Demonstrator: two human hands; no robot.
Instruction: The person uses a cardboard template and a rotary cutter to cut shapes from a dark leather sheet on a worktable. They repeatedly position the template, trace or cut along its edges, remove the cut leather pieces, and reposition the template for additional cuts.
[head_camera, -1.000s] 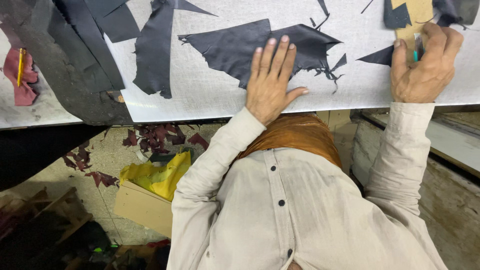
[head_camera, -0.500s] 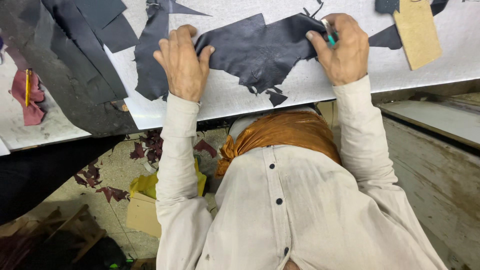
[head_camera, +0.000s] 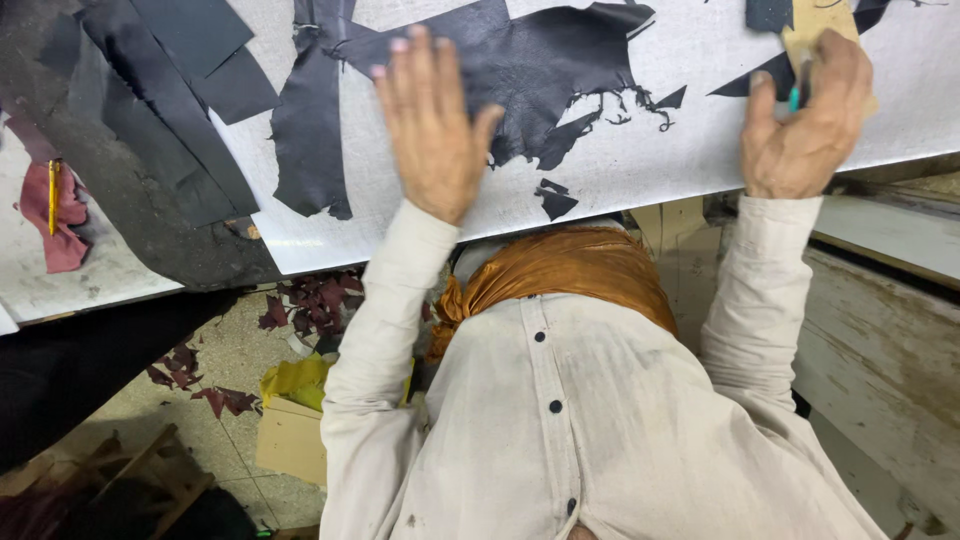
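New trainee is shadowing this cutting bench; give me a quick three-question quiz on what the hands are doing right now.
1. True or false: the left hand lies flat, fingers spread, on the dark leather piece.
2. What does the right hand rest on? A) tan card pattern B) yellow pencil C) cardboard box
3. What colour is the slim tool in the right hand?

Key: 1 true; 2 A; 3 teal-green.

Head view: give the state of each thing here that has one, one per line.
left hand: open, flat on the dark leather piece
dark leather piece: spread flat, edge ragged
right hand: closed round a teal tool, on the tan template
teal tool: gripped, mostly hidden
tan template: flat on the table
cardboard box: on floor, open
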